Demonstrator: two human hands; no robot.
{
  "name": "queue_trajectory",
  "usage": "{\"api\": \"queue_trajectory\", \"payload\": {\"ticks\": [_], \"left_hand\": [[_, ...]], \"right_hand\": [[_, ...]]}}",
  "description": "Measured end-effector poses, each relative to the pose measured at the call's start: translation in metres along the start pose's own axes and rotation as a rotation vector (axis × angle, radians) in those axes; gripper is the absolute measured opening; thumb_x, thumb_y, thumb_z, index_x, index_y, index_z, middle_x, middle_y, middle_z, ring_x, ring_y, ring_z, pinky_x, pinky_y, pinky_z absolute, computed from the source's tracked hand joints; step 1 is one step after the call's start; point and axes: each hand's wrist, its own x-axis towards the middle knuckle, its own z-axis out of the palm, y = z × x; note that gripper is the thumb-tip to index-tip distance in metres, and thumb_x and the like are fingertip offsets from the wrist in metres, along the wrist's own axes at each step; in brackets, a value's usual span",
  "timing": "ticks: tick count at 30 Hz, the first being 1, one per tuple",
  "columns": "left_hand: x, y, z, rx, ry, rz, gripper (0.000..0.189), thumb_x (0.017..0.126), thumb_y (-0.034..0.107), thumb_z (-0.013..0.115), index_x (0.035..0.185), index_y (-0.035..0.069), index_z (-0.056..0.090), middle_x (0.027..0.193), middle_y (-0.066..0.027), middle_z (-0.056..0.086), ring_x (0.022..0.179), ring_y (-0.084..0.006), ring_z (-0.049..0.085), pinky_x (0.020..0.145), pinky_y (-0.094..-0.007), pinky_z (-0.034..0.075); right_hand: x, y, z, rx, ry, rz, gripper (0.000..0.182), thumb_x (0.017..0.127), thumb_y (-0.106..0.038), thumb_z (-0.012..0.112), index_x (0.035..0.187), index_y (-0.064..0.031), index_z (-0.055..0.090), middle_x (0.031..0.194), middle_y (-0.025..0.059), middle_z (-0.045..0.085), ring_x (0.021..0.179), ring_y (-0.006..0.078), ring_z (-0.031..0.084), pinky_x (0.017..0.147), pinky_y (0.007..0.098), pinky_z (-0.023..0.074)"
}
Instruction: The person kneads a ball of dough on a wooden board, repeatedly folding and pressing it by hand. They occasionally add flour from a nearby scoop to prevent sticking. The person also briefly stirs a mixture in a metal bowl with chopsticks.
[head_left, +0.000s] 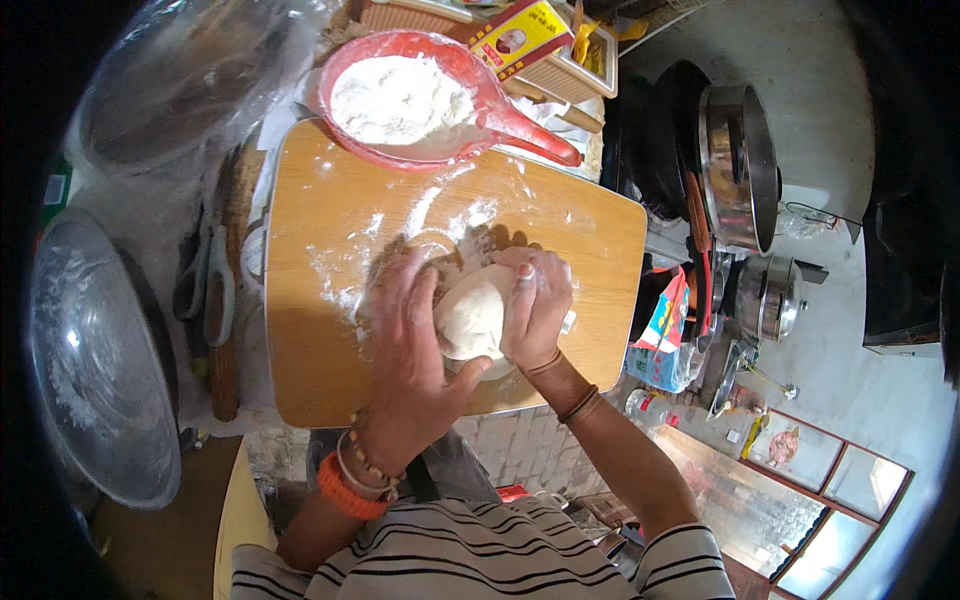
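Observation:
A pale ball of dough with a folded, creased top lies on the wooden board, between my two hands. My left hand cups its left side, fingers stretched forward and thumb curving around the near edge. Pressed to the opposite side is my right hand, with its fingers bent over the dough. Flour dusts both hands. A pale rim shows under the dough's near edge; I cannot tell whether it is dough too. Loose flour is smeared across the board beyond my hands.
A red long-handled scoop full of flour overlaps the board's far edge. Left lie scissors and a large metal bowl. A yellow box stands behind. Right are a steel steamer pot and a lidded pot.

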Motion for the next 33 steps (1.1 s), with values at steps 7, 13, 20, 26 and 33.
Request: {"api": "queue_trajectory", "payload": {"ticks": [7,13,20,26,33], "left_hand": [[0.03,-0.001,0.024,0.407,-0.039,0.075,0.091,0.073,0.057,0.07,0.13,-0.009,0.043,0.144,-0.0246,0.035,0.138,-0.0394,0.029,0.115,-0.0516,0.016],[0.036,0.015,0.013,0.216,-0.479,-0.07,0.035,0.084,0.021,0.062,0.113,0.002,0.057,0.118,-0.0173,0.059,0.112,-0.0343,0.054,0.094,-0.0473,0.043],[0.012,0.0,0.029,-0.141,-0.247,0.116,0.056,0.076,0.002,0.06,0.13,0.0,0.045,0.131,-0.0211,0.049,0.129,-0.0365,0.042,0.108,-0.0484,0.032],[0.007,-0.009,0.006,0.311,-0.144,0.106,0.083,0.073,0.046,0.072,0.13,-0.007,0.043,0.146,-0.0265,0.03,0.139,-0.0414,0.025,0.113,-0.0576,0.014],[0.057,0.008,0.029,0.282,-0.095,0.062,0.082,0.063,0.047,0.081,0.12,-0.005,0.053,0.125,-0.0222,0.052,0.121,-0.0374,0.046,0.106,-0.0488,0.032]], "right_hand": [[0.014,0.007,0.002,0.263,0.037,0.522,0.04,0.102,-0.026,0.04,0.091,0.0044,0.064,0.086,0.0156,0.065,0.08,0.0316,0.06,0.077,0.038,0.0446],[-0.009,-0.042,-0.042,0.894,0.006,0.977,0.053,0.102,-0.044,0.041,0.118,0.0039,0.058,0.09,0.0089,0.066,0.089,0.0189,0.06,0.084,0.0337,0.0469],[-0.013,-0.003,-0.013,0.005,0.031,0.03,0.027,0.096,-0.012,0.039,0.09,0.0005,0.063,0.084,0.0172,0.06,0.079,0.0366,0.054,0.073,0.0443,0.0418],[0.014,0.029,-0.008,-0.118,-0.001,0.084,0.028,0.097,-0.014,0.04,0.085,-0.0014,0.062,0.085,0.0154,0.059,0.083,0.0342,0.051,0.076,0.0434,0.0394],[0.023,0.013,-0.011,0.645,-0.152,0.793,0.05,0.104,-0.039,0.037,0.107,0.004,0.063,0.109,0.0169,0.064,0.103,0.027,0.057,0.089,0.0391,0.0437]]}}
